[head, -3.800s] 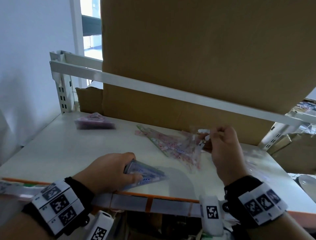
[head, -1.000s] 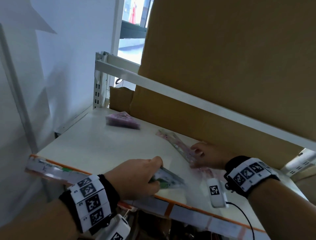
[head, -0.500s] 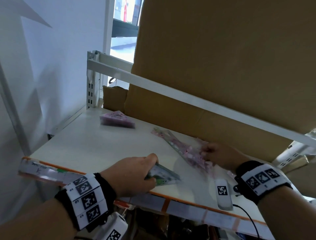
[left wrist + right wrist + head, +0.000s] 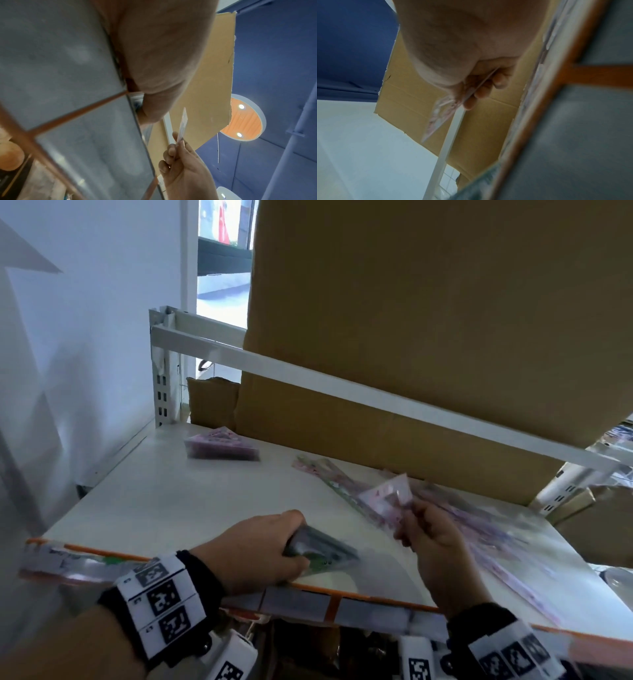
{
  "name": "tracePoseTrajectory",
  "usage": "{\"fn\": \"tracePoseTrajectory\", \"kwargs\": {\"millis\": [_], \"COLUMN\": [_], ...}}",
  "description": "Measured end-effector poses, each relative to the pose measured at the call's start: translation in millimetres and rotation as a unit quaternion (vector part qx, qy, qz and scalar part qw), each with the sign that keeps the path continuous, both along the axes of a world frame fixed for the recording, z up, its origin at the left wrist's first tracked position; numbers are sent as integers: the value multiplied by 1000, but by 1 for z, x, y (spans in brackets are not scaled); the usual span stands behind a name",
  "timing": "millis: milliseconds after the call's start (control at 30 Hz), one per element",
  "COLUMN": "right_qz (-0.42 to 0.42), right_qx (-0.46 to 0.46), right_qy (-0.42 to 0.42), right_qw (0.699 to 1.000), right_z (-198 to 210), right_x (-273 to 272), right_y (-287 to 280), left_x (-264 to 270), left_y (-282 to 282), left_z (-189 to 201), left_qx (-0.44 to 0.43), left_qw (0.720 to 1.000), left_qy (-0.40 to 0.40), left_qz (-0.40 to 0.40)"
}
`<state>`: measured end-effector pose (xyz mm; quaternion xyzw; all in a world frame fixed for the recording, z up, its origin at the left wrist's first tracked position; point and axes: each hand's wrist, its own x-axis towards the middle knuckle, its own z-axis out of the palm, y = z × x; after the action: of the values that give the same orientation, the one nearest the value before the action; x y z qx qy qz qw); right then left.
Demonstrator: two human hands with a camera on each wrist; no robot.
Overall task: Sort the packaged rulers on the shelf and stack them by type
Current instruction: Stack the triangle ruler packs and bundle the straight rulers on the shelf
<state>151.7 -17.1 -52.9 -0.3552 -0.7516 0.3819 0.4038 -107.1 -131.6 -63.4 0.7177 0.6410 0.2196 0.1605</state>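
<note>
My left hand grips a stack of dark green packaged triangle rulers lying at the front edge of the white shelf. My right hand pinches one pink packaged triangle ruler and holds it raised above the shelf; the right wrist view shows that pink ruler edge-on between the fingers. A loose pile of pink packaged rulers lies just beyond, spreading right. A separate purple stack of triangle rulers sits at the back left.
A big cardboard box stands along the back of the shelf, behind a white crossbar. A white wall closes the left side. The shelf front carries an orange-edged label strip.
My right hand has come up off the pink pile with one pink triangle ruler pinched in it. My left hand stays on the green stack.
</note>
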Motion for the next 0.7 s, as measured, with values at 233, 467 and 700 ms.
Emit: {"fn": "tracePoseTrajectory", "kwargs": {"millis": [233, 467, 700], "right_qz": [65, 77, 63], "right_qx": [137, 231, 196], "right_qy": [-181, -276, -289], "right_qw": [972, 930, 935], "right_z": [-7, -3, -5], "right_x": [-3, -13, -14], "right_y": [-20, -26, -28], "left_x": [-1, -1, 3], "left_y": [2, 4, 2], "left_z": [1, -2, -3], "left_qx": [-6, -9, 18], "left_qw": [1000, 998, 994], "left_qy": [7, 20, 91], "left_qz": [-28, -55, -52]}}
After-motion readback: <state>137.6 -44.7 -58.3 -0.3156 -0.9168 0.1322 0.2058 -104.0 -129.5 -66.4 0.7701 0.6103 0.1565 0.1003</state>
